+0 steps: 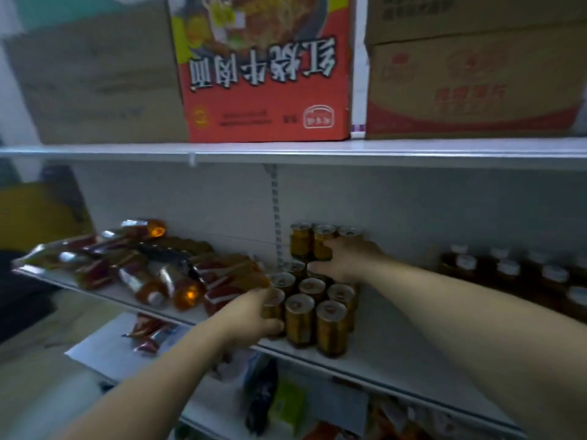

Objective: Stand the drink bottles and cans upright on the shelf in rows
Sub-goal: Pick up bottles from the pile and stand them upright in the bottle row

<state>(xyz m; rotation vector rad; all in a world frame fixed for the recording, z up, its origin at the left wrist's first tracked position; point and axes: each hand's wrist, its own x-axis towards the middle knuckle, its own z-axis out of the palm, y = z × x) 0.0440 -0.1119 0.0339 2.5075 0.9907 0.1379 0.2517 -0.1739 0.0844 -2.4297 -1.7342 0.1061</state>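
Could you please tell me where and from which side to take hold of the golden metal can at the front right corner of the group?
Grip the golden metal can round the middle of its side wall, coming from the front right. It stands upright at the corner; neighbouring cans crowd its left and back, while bare white shelf lies to its right.

Amber cans [300, 315] upright, clustered mid-shelf [397, 360]; amber bottles [165, 281] lying jumbled left.

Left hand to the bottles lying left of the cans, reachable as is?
Probably yes, once freed. The left hand grips the front-left can, and the lying bottles are right beside it on the same shelf with nothing between.
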